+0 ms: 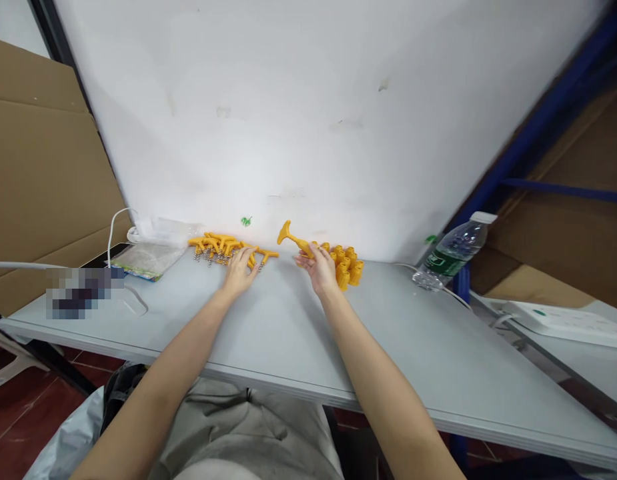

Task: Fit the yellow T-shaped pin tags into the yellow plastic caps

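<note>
My right hand (321, 268) is closed around the lower part of a yellow T-handled corkscrew (291, 233). Its crossbar points up and to the left, raised above the table, and its lower end is partly hidden by my fingers. Just behind that hand stand several yellow hollow sleeves (349, 263) in a cluster. My left hand (239, 273) is at the right end of a pile of yellow corkscrews (213, 243) with bare metal spirals. Its fingers and thumb are curled about one yellow handle in the pile, partly covering it.
The grey table (283, 333) meets a white wall panel (308, 120) behind. A plastic bottle (451, 257) leans at the right, near a white power strip (571, 323). A clear plastic packet (151, 259), a white cable (112, 230) and a cardboard sheet (43, 173) are at the left.
</note>
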Demonstrator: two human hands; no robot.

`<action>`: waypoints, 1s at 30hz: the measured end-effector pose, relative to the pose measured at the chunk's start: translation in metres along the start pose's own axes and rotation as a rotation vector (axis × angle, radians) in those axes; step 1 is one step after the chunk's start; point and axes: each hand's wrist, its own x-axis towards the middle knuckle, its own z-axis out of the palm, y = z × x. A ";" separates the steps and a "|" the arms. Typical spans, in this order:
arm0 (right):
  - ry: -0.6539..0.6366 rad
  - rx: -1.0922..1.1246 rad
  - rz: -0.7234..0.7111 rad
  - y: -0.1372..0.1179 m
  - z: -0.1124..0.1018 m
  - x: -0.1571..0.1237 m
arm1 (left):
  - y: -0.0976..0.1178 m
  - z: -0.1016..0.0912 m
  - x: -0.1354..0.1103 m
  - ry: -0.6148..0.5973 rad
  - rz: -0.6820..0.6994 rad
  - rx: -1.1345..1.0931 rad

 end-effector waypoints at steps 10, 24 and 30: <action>-0.002 -0.635 -0.335 0.047 -0.015 0.002 | -0.006 0.005 -0.002 -0.020 0.000 -0.027; -0.195 -1.524 -0.206 0.053 -0.009 0.010 | -0.004 0.006 -0.003 -0.107 -0.016 -0.017; -0.094 -1.585 -0.158 0.054 -0.014 0.018 | -0.004 0.006 -0.002 -0.169 -0.038 -0.026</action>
